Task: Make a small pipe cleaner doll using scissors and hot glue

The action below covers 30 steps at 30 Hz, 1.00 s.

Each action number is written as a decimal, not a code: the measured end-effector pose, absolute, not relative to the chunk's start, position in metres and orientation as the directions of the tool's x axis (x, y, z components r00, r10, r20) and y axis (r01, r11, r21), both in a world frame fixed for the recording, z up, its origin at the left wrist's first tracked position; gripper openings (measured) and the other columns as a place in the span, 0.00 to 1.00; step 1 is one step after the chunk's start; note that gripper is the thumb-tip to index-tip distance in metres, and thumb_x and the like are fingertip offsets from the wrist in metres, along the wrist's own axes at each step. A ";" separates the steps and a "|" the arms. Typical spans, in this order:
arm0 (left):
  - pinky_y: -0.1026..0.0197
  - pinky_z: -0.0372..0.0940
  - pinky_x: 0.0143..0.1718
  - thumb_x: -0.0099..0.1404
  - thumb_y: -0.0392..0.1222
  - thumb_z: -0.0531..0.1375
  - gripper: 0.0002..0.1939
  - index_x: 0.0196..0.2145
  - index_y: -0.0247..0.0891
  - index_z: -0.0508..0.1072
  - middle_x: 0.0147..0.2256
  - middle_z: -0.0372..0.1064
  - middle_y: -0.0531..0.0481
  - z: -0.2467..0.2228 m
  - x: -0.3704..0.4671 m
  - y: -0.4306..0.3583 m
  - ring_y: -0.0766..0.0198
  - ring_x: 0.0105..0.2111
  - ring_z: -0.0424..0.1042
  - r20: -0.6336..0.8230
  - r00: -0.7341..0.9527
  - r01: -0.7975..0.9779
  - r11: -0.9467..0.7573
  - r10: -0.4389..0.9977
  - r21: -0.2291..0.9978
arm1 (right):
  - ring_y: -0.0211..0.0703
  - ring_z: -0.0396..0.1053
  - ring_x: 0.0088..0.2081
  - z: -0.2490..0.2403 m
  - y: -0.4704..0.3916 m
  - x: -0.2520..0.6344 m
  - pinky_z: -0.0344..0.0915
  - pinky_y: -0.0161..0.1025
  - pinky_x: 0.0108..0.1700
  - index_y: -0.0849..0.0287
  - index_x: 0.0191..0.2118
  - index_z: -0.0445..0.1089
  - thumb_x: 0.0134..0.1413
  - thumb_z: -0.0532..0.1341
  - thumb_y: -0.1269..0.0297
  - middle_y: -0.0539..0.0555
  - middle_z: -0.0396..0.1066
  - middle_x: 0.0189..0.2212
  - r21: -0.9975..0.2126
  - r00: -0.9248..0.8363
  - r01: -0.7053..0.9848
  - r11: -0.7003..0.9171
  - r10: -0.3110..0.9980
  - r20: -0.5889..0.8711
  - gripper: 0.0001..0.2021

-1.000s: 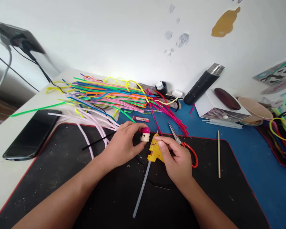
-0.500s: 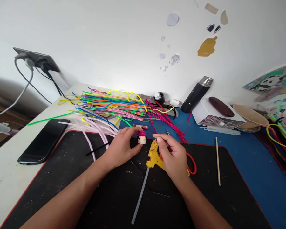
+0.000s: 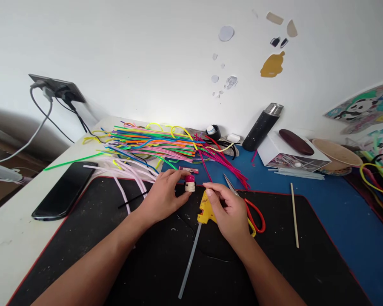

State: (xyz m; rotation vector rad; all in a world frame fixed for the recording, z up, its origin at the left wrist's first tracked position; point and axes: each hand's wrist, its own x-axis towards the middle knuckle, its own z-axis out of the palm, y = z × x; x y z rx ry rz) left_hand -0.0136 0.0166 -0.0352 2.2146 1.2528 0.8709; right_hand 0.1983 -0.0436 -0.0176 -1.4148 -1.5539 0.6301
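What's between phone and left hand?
Head view: lilac pipe cleaners and a thin black stem, with black mat showing around them, lie between phone and left hand.

The right hand (image 3: 230, 208) covers part of the yellow glue gun (image 3: 205, 209), so whether its fingertips pinch anything small cannot be told; the left hand (image 3: 166, 193) hides one side of the small pink-and-cream piece (image 3: 190, 183), whose dark spots are too small to make out; print on the pink tube (image 3: 190, 170) is too small to read; both forearms run off the bottom edge; the panda picture (image 3: 364, 106) and the black mat (image 3: 153, 272) are cut off by the frame.
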 end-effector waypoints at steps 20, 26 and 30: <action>0.43 0.71 0.55 0.67 0.35 0.65 0.20 0.55 0.44 0.73 0.50 0.78 0.45 -0.036 -0.013 0.017 0.49 0.51 0.77 0.308 0.409 0.619 -0.509 0.859 0.598 | 0.39 0.70 0.24 -0.019 -0.050 0.206 0.65 0.35 0.28 0.58 0.47 0.84 0.71 0.61 0.61 0.49 0.76 0.26 -0.809 0.015 0.538 0.237 0.957 0.290 0.13; 0.43 0.71 0.54 0.67 0.36 0.65 0.17 0.53 0.44 0.73 0.49 0.78 0.45 -0.035 -0.014 0.017 0.49 0.50 0.77 0.304 0.417 0.610 -0.512 0.856 0.604 | 0.38 0.68 0.22 -0.017 -0.050 0.205 0.63 0.34 0.25 0.57 0.47 0.84 0.71 0.61 0.60 0.48 0.74 0.23 -0.806 0.007 0.546 0.231 0.960 0.279 0.13; 0.43 0.71 0.53 0.67 0.36 0.66 0.18 0.53 0.44 0.74 0.49 0.78 0.45 -0.035 -0.014 0.017 0.48 0.50 0.77 0.294 0.417 0.614 -0.506 0.860 0.606 | 0.38 0.69 0.23 -0.017 -0.050 0.204 0.64 0.34 0.25 0.57 0.47 0.85 0.71 0.61 0.61 0.50 0.77 0.25 -0.809 0.006 0.542 0.229 0.961 0.276 0.13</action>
